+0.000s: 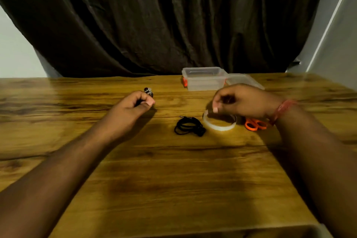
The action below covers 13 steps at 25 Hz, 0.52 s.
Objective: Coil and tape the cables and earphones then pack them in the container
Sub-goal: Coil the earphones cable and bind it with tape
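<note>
Earphones [189, 126], black and coiled, lie on the wooden table [173, 179] between the two hands, jack plug pointing away. Just beside them on the right lies a roll of clear tape [220, 124]. The right hand [241, 102] hovers over the roll, fingers curled; whether it pinches tape cannot be told. Orange-handled scissors [255, 124] lie partly hidden beneath that wrist. The left hand [133, 106] is curled around a small metallic object [148, 91]. An open clear container [204, 79] stands farther back, its lid [244, 80] alongside.
</note>
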Motion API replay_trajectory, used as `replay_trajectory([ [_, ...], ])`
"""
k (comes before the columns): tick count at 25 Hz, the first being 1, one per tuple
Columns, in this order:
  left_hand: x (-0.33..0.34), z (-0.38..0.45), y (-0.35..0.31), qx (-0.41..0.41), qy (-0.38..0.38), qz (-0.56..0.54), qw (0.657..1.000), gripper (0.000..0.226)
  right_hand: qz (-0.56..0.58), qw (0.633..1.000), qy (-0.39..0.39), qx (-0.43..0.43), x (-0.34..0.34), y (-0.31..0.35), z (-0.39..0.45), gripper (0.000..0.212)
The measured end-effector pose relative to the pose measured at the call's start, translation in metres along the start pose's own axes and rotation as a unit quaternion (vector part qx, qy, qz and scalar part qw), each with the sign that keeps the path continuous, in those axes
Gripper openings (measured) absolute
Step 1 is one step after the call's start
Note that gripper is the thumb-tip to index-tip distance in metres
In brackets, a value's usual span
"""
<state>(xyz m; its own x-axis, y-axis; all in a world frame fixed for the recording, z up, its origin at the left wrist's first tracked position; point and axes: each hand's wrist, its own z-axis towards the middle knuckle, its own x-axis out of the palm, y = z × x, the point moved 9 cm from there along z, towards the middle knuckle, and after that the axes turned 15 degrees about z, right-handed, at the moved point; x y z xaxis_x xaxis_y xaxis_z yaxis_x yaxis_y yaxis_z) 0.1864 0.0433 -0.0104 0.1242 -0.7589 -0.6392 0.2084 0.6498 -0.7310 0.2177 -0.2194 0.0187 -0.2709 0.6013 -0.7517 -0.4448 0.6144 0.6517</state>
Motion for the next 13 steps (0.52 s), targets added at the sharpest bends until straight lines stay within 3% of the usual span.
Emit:
replay_trajectory([
  [3,0.000,-0.002,0.000,-0.011,-0.007,0.009,1.000,0.008,-0.037,0.994,0.091,0.045,0.021,-0.014,-0.002,0.020],
  [6,-0.001,-0.003,-0.002,-0.008,-0.009,0.008,1.000,0.008,-0.051,0.991,0.121,0.039,0.030,-0.015,0.002,0.020],
  [10,0.003,-0.004,-0.009,0.015,-0.009,0.030,0.999,0.012,-0.101,0.994,0.045,-0.023,0.020,0.001,0.006,0.010],
  [13,0.002,-0.005,-0.016,0.045,-0.026,0.053,0.997,0.016,-0.069,0.991,-0.027,-0.110,0.016,0.030,0.007,0.007],
])
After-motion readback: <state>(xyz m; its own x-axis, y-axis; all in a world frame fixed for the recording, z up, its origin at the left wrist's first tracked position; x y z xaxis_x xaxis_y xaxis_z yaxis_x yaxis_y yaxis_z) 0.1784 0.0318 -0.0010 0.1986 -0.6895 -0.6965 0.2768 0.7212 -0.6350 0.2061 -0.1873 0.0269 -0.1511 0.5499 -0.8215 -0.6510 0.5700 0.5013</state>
